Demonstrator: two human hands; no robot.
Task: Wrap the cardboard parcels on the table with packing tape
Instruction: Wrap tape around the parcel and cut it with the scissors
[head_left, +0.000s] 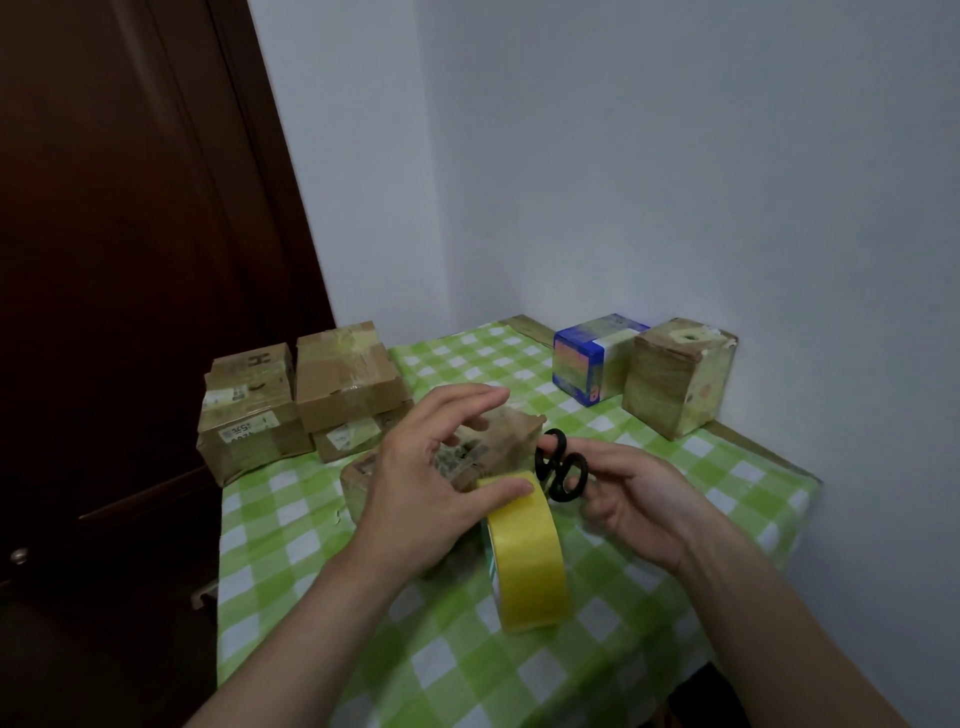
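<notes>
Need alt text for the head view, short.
A person's left hand rests its thumb on a yellow roll of packing tape beside a small brown cardboard parcel, while the right hand holds black-handled scissors. They work over a green-and-white checked tablecloth, with more taped boxes at the back.

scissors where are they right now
In the head view the black scissors are held in the right hand, mid-table, just right of the yellow tape roll and the parcel under the left hand.

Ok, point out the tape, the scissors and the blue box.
tape (527, 561), head view, yellow outer band.
scissors (557, 466), head view, where the black handle loops meet.
blue box (579, 358), head view, blue front face.
</notes>
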